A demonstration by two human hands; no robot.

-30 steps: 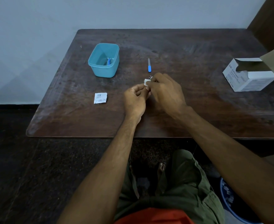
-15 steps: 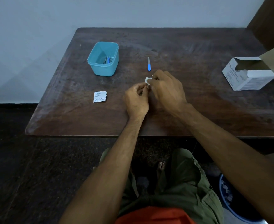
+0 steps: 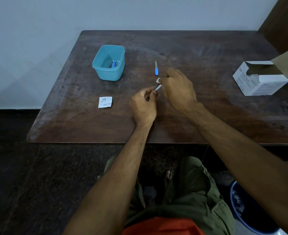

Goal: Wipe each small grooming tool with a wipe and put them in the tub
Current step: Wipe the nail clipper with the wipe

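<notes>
My left hand [image 3: 145, 106] pinches the near end of a small metal tool [image 3: 157, 87] over the middle of the table. My right hand [image 3: 177, 89] is closed on a white wipe [image 3: 157, 80] wrapped around the tool's far end. Most of the tool is hidden by my fingers. A nail file with a blue handle [image 3: 156, 68] lies on the table just beyond my hands. The teal tub [image 3: 108, 63] stands at the back left and holds a few tools, one with blue on it.
A torn white wipe sachet [image 3: 105, 102] lies left of my left hand. An open white box of wipes [image 3: 262, 78] sits at the right edge of the dark wooden table [image 3: 207, 56]. A blue bin [image 3: 248, 211] stands on the floor at lower right.
My hands have drawn slightly apart, so more of the metal tool shows between them. The wipe has slid toward the tool's far end.
</notes>
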